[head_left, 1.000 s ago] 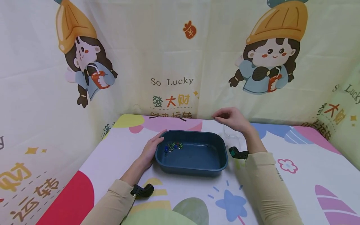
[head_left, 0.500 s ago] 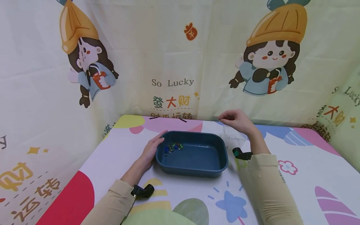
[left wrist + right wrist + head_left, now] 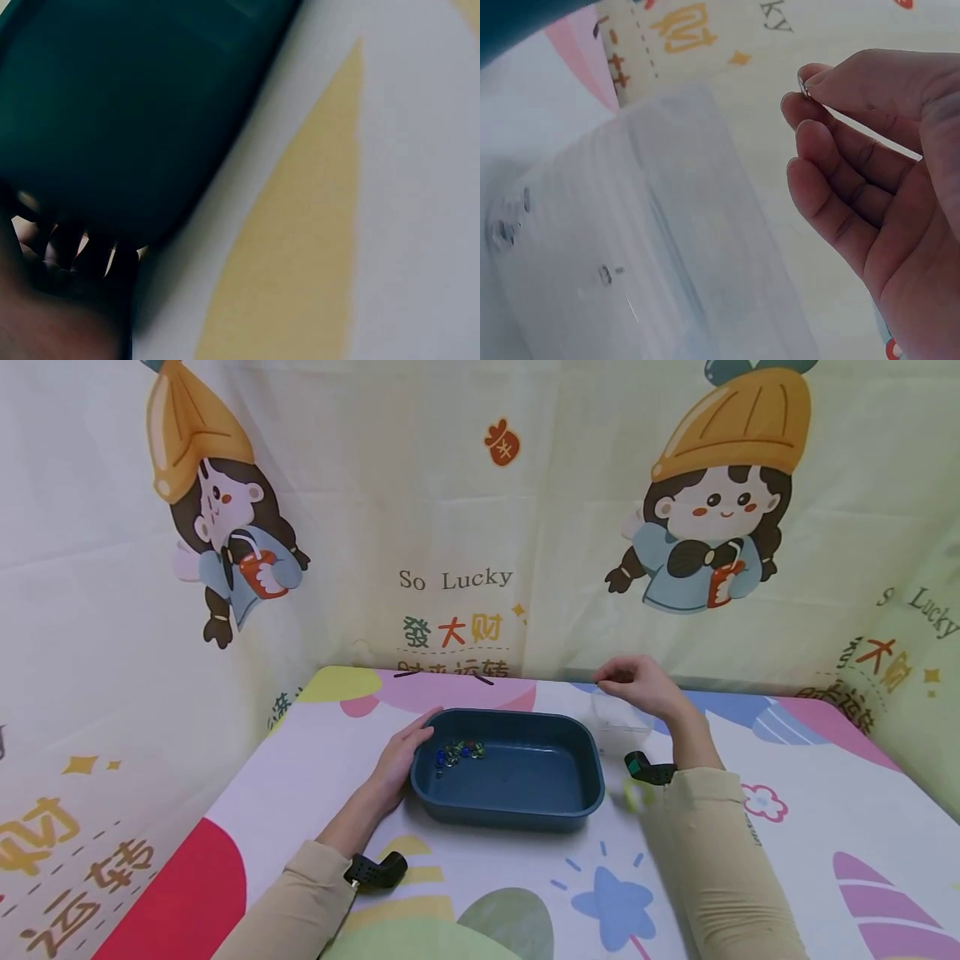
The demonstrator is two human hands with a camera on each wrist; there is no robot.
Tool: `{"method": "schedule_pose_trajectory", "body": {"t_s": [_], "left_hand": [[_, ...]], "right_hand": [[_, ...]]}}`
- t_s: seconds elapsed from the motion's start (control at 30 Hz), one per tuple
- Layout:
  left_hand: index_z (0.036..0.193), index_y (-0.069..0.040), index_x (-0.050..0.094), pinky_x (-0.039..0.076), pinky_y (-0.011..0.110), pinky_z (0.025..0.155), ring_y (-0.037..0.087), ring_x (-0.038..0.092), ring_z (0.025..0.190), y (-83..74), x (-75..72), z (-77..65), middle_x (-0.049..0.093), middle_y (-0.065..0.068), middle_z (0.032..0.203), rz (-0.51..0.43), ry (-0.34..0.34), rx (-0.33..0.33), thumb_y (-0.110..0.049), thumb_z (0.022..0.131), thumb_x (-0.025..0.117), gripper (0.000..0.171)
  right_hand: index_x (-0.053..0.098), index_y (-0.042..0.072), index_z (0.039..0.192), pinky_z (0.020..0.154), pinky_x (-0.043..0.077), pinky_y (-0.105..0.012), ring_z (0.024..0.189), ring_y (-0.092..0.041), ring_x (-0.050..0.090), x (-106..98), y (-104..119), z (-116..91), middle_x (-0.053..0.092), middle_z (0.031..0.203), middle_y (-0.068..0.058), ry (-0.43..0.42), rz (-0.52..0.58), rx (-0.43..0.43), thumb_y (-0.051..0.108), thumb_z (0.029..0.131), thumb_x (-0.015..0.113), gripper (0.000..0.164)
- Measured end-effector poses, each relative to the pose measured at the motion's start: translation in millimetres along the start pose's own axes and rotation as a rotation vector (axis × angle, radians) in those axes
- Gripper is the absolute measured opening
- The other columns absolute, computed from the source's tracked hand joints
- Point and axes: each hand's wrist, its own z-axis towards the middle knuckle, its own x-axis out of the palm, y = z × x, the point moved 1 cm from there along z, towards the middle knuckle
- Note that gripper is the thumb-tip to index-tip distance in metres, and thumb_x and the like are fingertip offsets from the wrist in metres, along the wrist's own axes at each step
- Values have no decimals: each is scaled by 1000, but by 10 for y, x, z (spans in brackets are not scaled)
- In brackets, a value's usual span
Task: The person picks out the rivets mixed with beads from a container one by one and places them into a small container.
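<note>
A dark blue rectangular basin [image 3: 506,817] stands in the middle of the table, several small blue, green and clear glass marbles [image 3: 457,753] lying at its left end. My left hand [image 3: 393,764] grips the basin's left end, thumb at the rim and fingers along the outer wall, partly hidden. Between thumb and index finger, my right hand [image 3: 877,142] pinches a small shiny marble [image 3: 804,85], mostly covered by the fingertips. That hand is raised above the far rim of a clear plastic box [image 3: 618,727]. A few clear round pieces [image 3: 506,225] show low in the box.
The table has a colourful printed cover [image 3: 517,918]. A printed cloth [image 3: 360,510] hangs upright right behind the far edge. Two thin dark strips [image 3: 483,679] lie at that back edge. A black wrist camera [image 3: 648,770] juts over the table beside the box.
My right hand has moved right and slightly nearer, still pinching the small marble, from left of the clear box to above its far side. The left hand and basin stay put.
</note>
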Motion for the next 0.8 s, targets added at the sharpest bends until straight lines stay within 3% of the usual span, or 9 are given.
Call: {"method": "schedule_pose_trajectory", "body": {"t_s": [0.47,0.8], "left_hand": [[154,-17,44,16,48,121,22,25,150,19,-18,21,37,2,160,6,3,-4,-22,108,38,47],[155,-17,44,15,47,122,22,24,150,5,-18,19,36,2,160,3,9,-11,-22,108,38,47]], "right_hand": [[68,-8,112,84,51,-28,93,-27,61,-78,-106,-68,68,107,-21,11,-5,95,8,99,62,21],[69,-4,112,86,50,-30,96,-30,62,-54,-25,-50,68,109,-20,18,14,76,13,99,64,22]]}}
